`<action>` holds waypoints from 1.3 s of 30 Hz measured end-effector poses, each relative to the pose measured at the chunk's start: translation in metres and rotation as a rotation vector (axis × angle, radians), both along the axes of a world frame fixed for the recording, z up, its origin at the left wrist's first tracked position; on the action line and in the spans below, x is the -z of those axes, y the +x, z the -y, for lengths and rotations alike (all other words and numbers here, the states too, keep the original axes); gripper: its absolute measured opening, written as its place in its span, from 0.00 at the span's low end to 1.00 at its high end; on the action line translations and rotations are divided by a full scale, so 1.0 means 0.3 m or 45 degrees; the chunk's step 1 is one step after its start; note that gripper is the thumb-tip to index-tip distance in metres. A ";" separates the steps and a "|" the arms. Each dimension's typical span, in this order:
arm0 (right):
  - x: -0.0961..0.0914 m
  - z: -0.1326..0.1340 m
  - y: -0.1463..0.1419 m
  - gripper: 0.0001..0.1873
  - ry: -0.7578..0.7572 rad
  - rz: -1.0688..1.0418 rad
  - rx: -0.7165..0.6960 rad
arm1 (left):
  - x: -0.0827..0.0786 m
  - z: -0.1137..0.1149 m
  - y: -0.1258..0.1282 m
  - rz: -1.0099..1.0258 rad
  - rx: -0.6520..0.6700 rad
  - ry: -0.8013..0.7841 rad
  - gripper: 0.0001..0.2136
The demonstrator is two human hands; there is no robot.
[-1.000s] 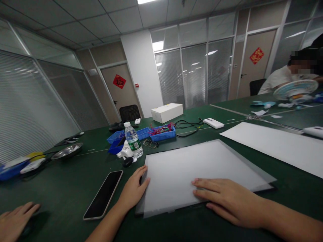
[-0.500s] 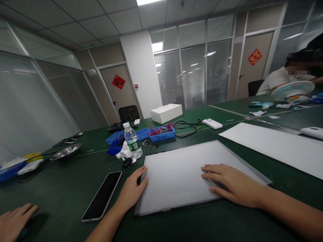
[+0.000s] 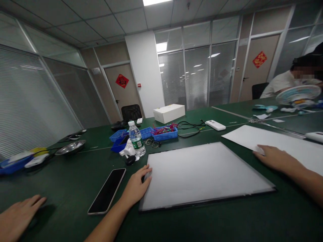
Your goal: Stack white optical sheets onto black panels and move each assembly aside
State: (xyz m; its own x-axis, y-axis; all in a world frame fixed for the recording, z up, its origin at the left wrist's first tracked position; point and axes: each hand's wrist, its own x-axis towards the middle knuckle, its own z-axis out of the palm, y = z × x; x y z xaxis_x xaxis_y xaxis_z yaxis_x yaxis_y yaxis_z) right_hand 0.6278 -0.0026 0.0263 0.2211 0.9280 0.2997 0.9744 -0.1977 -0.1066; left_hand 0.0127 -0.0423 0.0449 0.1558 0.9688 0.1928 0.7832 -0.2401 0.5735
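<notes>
A flat dark-edged board covered with a translucent white sheet point(image 3: 204, 174) lies in front of me. My left hand point(image 3: 138, 185) rests at its left edge, thumb and fingers apart, fingertips on the sheet. Over to the right, my right hand point(image 3: 277, 158) is off the board, at the near edge of a long white sheet point(image 3: 285, 141). Its fingers stretch forward onto that edge; the thumb is largely hidden. A phone point(image 3: 108, 191) with a dark screen lies left of my left hand.
Behind the board stand a water bottle point(image 3: 137, 139), glasses point(image 3: 152, 143) and a blue tray point(image 3: 165, 135) of coloured wires. Farther back is a white box point(image 3: 169, 113). Another person's hand point(image 3: 21, 215) is at lower left; a person point(image 3: 282, 84) sits at far right.
My right hand has left the board and moved right to the long white sheet. My left hand stays at the board's left edge. The view has shifted slightly.
</notes>
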 end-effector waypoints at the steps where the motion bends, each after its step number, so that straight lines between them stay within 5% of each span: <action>1: 0.002 0.004 0.006 0.32 -0.027 -0.022 0.012 | -0.001 0.002 -0.002 0.002 0.002 0.004 0.23; 10: -0.056 0.035 -0.075 0.28 -0.121 -0.014 0.140 | 0.005 0.003 -0.012 0.031 0.015 0.038 0.20; 16: -0.128 0.097 -0.218 0.30 -0.094 0.096 0.110 | 0.010 0.000 -0.007 -0.095 0.021 0.039 0.22; 22: -0.116 0.169 -0.468 0.20 -0.055 0.234 -0.255 | 0.014 -0.005 0.011 -0.180 0.013 0.060 0.22; 30: -0.042 0.275 -0.678 0.14 0.226 0.289 -1.167 | 0.011 -0.018 0.043 -0.203 -0.004 0.042 0.22; 35: -0.059 0.290 -0.687 0.18 0.312 0.276 -1.380 | 0.025 -0.029 0.045 -0.189 0.004 0.047 0.23; 39: -0.060 0.248 -0.622 0.22 0.388 0.264 -1.286 | 0.029 -0.031 0.047 -0.191 -0.007 0.039 0.23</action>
